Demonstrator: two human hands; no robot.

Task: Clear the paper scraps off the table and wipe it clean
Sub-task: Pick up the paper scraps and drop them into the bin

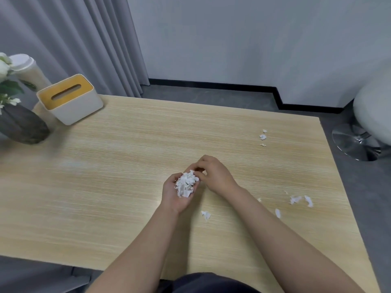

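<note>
Scrap-gathering is judged under way: a heap of paper scraps [186, 183] is cupped in the left hand [179, 193], pinched from above by the right hand [213, 176]. Loose scraps [296, 199] (right of both hands) must be collected from the desk [105, 187] next.

White paper scraps [186, 183] heaped in palm; others [300, 200] scattered on table [105, 187].

Light wood-grain table [105, 187] fills foreground. Behind table: pale grey wall [232, 39] with black baseboard [211, 83], dark grey floor [201, 95]. Behind table's left end: grey pleated curtain [74, 39]. Right of table: white chair [374, 106] on chrome round base [355, 142]. Light soft, even.
</note>
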